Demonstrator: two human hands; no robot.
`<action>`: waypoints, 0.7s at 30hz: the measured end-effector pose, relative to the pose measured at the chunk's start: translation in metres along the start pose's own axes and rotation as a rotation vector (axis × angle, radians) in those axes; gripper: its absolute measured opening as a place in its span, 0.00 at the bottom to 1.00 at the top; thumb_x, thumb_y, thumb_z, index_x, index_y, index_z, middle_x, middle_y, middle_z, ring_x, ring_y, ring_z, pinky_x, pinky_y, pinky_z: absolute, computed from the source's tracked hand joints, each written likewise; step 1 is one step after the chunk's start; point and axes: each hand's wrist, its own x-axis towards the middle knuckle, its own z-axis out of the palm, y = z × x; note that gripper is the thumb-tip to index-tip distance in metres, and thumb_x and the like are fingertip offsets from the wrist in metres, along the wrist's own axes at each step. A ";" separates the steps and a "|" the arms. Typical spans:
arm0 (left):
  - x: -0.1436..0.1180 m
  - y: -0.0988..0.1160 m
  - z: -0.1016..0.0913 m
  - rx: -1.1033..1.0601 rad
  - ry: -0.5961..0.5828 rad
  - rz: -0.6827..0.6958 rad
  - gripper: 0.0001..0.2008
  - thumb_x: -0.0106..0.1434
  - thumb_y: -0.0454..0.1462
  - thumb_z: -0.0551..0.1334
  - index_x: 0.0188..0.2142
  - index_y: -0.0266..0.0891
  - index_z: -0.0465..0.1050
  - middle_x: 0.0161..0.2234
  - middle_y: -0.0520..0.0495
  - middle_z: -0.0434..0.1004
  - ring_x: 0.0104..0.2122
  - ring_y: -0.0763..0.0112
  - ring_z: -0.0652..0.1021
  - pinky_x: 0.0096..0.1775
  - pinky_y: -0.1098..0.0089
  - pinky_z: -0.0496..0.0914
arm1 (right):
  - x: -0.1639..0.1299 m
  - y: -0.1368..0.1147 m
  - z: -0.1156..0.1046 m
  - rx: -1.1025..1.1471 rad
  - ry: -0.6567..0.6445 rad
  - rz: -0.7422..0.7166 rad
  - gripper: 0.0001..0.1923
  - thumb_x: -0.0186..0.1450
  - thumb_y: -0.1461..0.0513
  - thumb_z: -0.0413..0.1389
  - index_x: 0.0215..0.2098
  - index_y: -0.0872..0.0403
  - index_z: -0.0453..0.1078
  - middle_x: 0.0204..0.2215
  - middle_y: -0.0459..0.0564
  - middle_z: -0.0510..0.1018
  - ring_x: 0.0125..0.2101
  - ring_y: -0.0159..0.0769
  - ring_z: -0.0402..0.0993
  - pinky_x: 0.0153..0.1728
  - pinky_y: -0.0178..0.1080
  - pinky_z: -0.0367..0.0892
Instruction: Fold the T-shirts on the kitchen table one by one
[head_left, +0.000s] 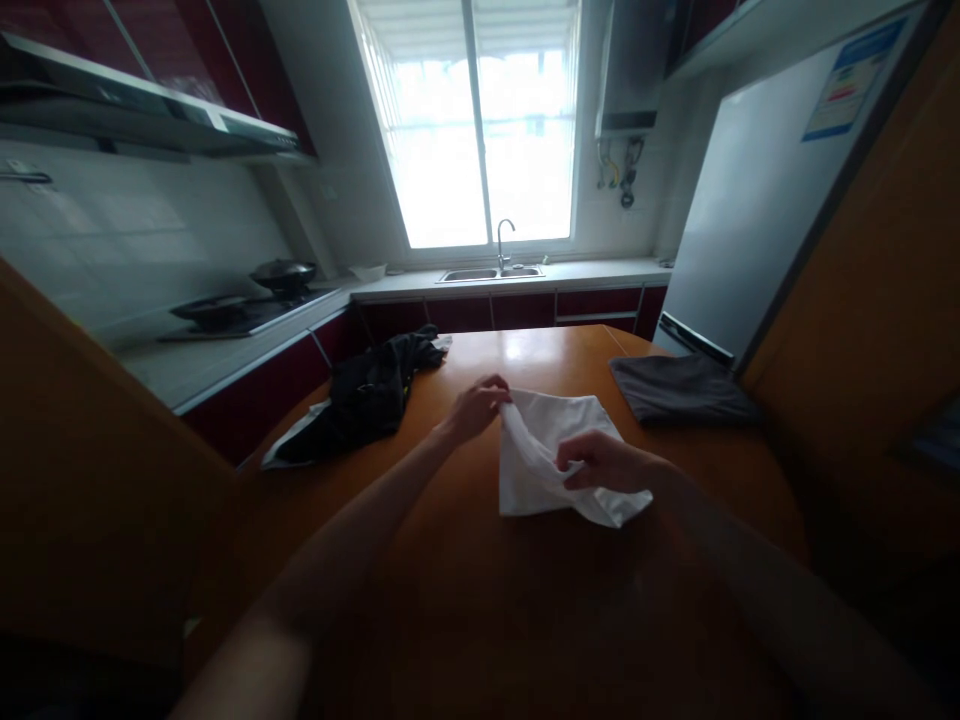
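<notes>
A white cloth (551, 455) lies partly folded on the wooden surface (480, 600), a little right of centre and near the person. The left hand (476, 405) pinches the cloth's far-left corner and lifts it slightly off the wood; the right hand (604, 465) rests on the cloth's near-right part with its fingers closed on a fold of the fabric. The two hands are apart, one at each end of the cloth, both gripping it.

To the left and a bit farther off, a dark garment (371, 395) lies crumpled, one end trailing toward the surface's left edge. At the far right a grey folded cloth (682, 390) sits flat, just beside the fridge (757, 190). Beyond the surface run a counter with a sink (491, 272) under the bright window, and a stove with a pan (283, 272) on the left.

What could go wrong from here — the lifted corner is held only by the fingertips, so a light slip would let it drop and the fold would fall askew. The fabric under the right hand is bunched, and pulling against it could drag the whole cloth across the wood rather than flatten it. The room is dim against the window, so creases are hard to see.
</notes>
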 end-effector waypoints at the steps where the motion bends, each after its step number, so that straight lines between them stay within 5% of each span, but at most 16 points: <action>1: 0.010 0.001 -0.013 0.024 0.108 -0.025 0.12 0.63 0.29 0.61 0.37 0.44 0.83 0.47 0.45 0.75 0.47 0.62 0.74 0.50 0.63 0.69 | 0.004 0.001 0.012 0.023 0.066 -0.025 0.17 0.54 0.52 0.70 0.30 0.54 0.72 0.28 0.43 0.73 0.30 0.31 0.67 0.32 0.32 0.64; 3: 0.028 0.009 -0.037 0.040 0.271 -0.070 0.12 0.63 0.30 0.61 0.38 0.44 0.83 0.47 0.45 0.73 0.46 0.62 0.74 0.49 0.63 0.70 | 0.010 0.001 0.034 0.082 0.187 -0.073 0.18 0.54 0.51 0.70 0.30 0.54 0.72 0.31 0.45 0.76 0.33 0.33 0.70 0.35 0.33 0.65; 5: 0.039 0.020 -0.056 -0.013 0.303 -0.082 0.13 0.64 0.30 0.61 0.41 0.43 0.83 0.43 0.44 0.75 0.42 0.64 0.76 0.45 0.65 0.71 | 0.011 -0.003 0.047 0.161 0.227 -0.103 0.18 0.55 0.50 0.70 0.30 0.54 0.72 0.34 0.47 0.78 0.35 0.35 0.73 0.35 0.34 0.67; 10: 0.021 0.037 -0.071 -0.306 0.134 -0.135 0.12 0.63 0.33 0.59 0.40 0.37 0.82 0.37 0.45 0.83 0.38 0.63 0.79 0.41 0.66 0.71 | 0.004 -0.013 0.038 0.195 -0.003 -0.179 0.18 0.60 0.50 0.67 0.38 0.56 0.77 0.48 0.56 0.81 0.47 0.43 0.76 0.41 0.38 0.71; 16: -0.044 0.047 -0.063 -1.022 -0.099 -0.423 0.19 0.55 0.43 0.71 0.44 0.36 0.81 0.43 0.42 0.83 0.40 0.61 0.80 0.42 0.67 0.71 | 0.031 0.028 0.017 -0.102 0.740 -0.155 0.28 0.62 0.47 0.61 0.57 0.51 0.70 0.55 0.58 0.76 0.38 0.39 0.77 0.36 0.41 0.74; 18: -0.062 0.058 -0.055 -1.223 -0.141 -0.535 0.20 0.54 0.47 0.72 0.41 0.35 0.81 0.38 0.42 0.82 0.36 0.64 0.79 0.39 0.69 0.71 | 0.044 0.047 0.017 -0.142 0.793 -0.132 0.32 0.62 0.47 0.60 0.61 0.51 0.67 0.56 0.59 0.74 0.41 0.43 0.78 0.37 0.43 0.75; 21: -0.078 0.078 -0.039 -1.307 -0.141 -0.651 0.21 0.54 0.51 0.72 0.28 0.34 0.75 0.26 0.49 0.74 0.26 0.74 0.73 0.30 0.74 0.66 | 0.059 0.064 0.020 -0.172 0.774 -0.051 0.29 0.57 0.52 0.63 0.54 0.53 0.72 0.43 0.56 0.81 0.41 0.45 0.78 0.39 0.44 0.74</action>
